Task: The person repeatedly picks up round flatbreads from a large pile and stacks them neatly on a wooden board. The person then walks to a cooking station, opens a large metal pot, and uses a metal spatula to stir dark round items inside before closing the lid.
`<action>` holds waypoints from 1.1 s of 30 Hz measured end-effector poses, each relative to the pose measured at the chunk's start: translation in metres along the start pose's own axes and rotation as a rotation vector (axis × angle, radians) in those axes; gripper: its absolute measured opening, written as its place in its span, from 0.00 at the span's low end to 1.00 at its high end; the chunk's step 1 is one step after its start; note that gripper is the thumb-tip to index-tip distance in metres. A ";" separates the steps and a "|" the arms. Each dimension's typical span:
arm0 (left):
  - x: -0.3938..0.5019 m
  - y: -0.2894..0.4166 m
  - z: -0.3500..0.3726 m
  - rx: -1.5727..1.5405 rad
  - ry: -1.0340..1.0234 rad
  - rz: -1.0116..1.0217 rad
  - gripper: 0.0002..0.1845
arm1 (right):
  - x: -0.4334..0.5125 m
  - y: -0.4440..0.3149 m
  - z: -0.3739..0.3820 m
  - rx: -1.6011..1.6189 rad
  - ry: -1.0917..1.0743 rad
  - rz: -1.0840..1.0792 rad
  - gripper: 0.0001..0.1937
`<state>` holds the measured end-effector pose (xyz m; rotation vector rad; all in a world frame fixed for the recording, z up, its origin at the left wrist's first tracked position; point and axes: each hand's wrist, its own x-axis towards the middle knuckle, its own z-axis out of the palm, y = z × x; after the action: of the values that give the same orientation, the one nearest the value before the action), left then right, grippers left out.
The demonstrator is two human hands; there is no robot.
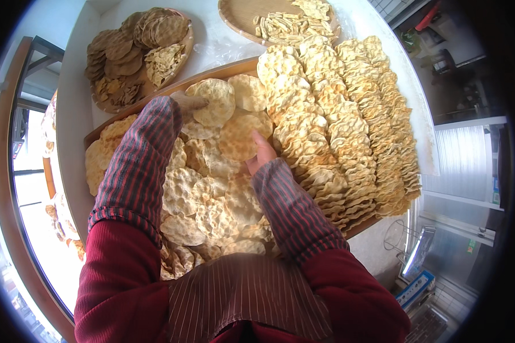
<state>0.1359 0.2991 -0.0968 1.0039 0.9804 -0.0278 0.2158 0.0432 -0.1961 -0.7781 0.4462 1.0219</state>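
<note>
My left hand [192, 105] grips the left edge of a round, pale flatbread [215, 103], its thumb on top. Lower and to the right, my right hand [262, 150] holds a second thin round flatbread [240, 135] by its lower right edge. Another round flatbread [247, 92] lies just above the two. Under and below my hands, many blistered flatbreads [216, 216] lie loosely over one another in a large wooden tray [214, 67]. To the right, rows of overlapping wavy flatbreads [300, 124] stand close together. Striped sleeve covers hide both my wrists.
Behind the tray at the left, a round woven basket [190, 38] holds browner flatbreads and broken pieces. A second woven basket [236, 28] at the top holds strip-shaped pieces. Both rest on a white surface [214, 47]. A window frame [8, 171] runs along the left.
</note>
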 end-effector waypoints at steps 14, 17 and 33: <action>-0.017 -0.024 -0.006 0.042 -0.081 0.090 0.38 | -0.112 -0.011 0.018 -0.269 0.020 0.111 0.24; -0.024 -0.033 -0.012 -0.172 -0.165 0.073 0.32 | -0.111 -0.023 0.021 -0.231 -0.070 0.072 0.26; -0.136 -0.055 -0.086 -0.329 -0.074 0.327 0.41 | 0.062 -0.020 0.082 -0.662 0.293 -0.283 0.41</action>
<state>-0.0274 0.2749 -0.0540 0.8410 0.7153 0.3553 0.2616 0.1354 -0.1762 -1.5511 0.2278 0.7877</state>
